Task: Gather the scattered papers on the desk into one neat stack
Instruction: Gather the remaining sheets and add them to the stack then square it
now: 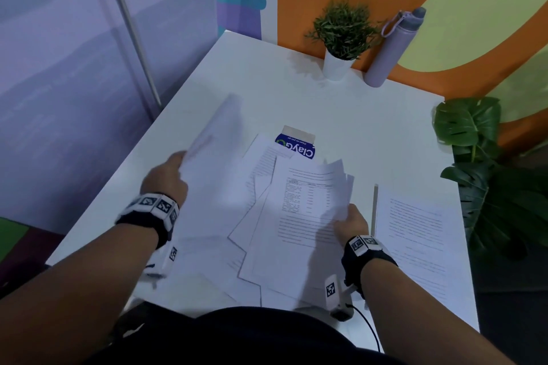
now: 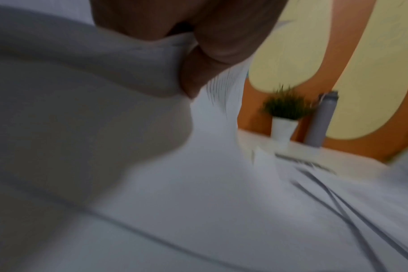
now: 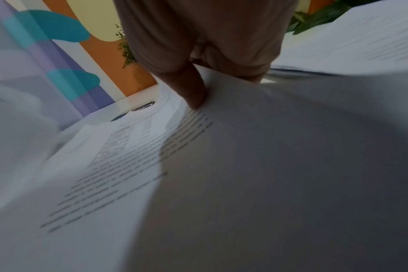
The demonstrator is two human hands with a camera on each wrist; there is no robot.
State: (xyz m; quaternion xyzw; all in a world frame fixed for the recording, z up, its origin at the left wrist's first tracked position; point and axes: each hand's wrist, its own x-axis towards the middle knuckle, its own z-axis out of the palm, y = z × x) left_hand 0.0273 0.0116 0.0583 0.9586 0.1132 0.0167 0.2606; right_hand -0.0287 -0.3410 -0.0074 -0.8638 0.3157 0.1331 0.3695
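Several printed white sheets [image 1: 302, 204] lie overlapped in a loose pile at the middle of the white desk [image 1: 341, 104]. My left hand [image 1: 169, 175] grips a blurred sheet [image 1: 213, 133] lifted off the desk at the left; in the left wrist view the fingers [image 2: 212, 47] pinch that sheet [image 2: 105, 77]. My right hand [image 1: 351, 224] pinches the right edge of the pile's top sheets, which curl upward [image 1: 338, 178]. The right wrist view shows the thumb [image 3: 191, 88] pressed on a printed sheet [image 3: 151, 165]. One more printed sheet [image 1: 415, 240] lies apart at the right.
A blue and white box [image 1: 296, 144] sits partly under the pile's far edge. At the back stand a small potted plant [image 1: 341, 38] and a lilac bottle [image 1: 391, 47]. A large leafy plant [image 1: 486, 163] stands off the desk's right edge. A thin stick [image 1: 375, 207] lies beside the right sheet.
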